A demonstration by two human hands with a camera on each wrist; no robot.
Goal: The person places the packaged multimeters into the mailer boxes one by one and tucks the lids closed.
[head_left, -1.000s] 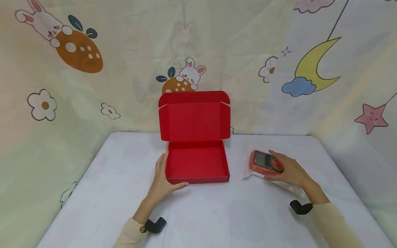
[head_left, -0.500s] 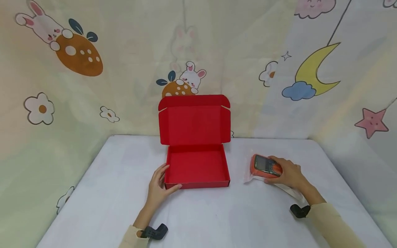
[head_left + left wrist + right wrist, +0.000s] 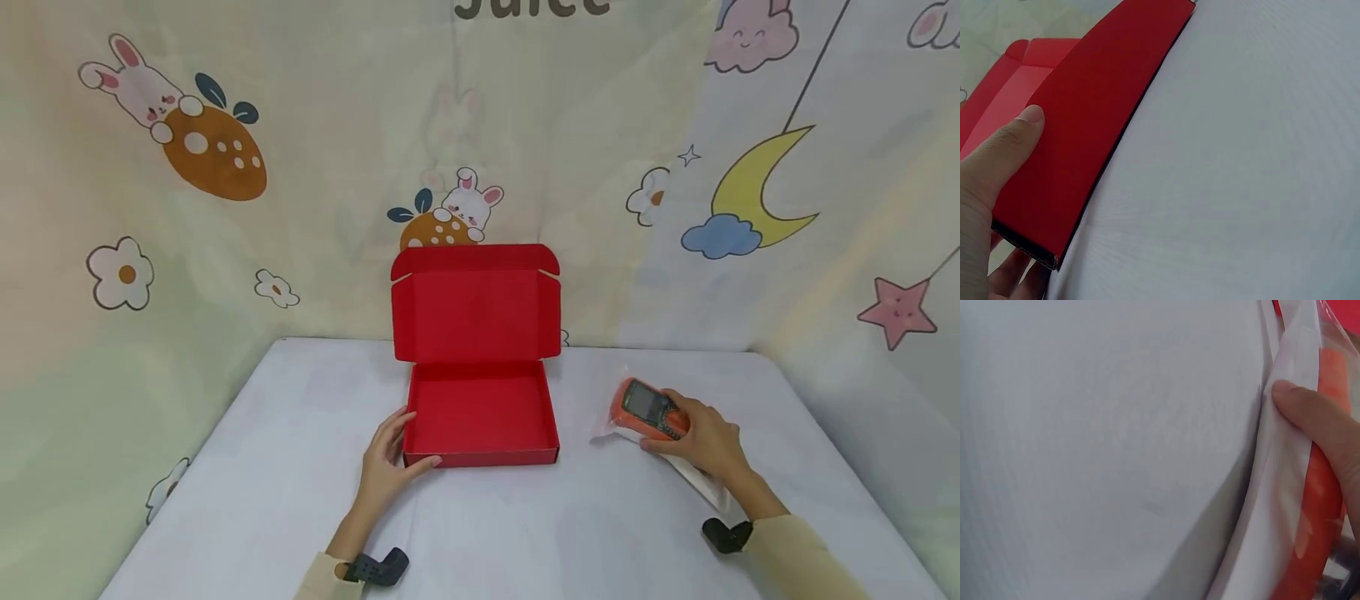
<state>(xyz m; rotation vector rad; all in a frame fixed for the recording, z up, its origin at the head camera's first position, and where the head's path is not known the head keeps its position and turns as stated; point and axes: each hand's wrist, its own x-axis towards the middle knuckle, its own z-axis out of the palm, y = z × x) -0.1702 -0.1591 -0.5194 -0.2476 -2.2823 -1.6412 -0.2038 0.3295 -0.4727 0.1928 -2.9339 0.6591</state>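
An open red cardboard box (image 3: 480,412) stands on the white table, its lid (image 3: 476,315) raised upright behind and its inside bare. My left hand (image 3: 386,475) holds the box's front left corner: in the left wrist view the thumb (image 3: 1013,140) lies on the front wall, with the fingers round the side. To the right of the box, my right hand (image 3: 705,442) grips an orange digital multimeter (image 3: 647,408) in a clear plastic bag with a white back. The right wrist view shows the thumb (image 3: 1313,412) pressing the bag (image 3: 1275,481) against the meter's orange edge.
A white cloth covers the table (image 3: 525,533). Behind it hangs a fabric backdrop (image 3: 330,167) printed with rabbits, flowers, a moon and a star. Each wrist wears a black strap-on device.
The left hand has closed in on the box corner, its fingers now against the left side and thumb on the front. The multimeter has tilted slightly in the right hand. The head view has shifted upward.
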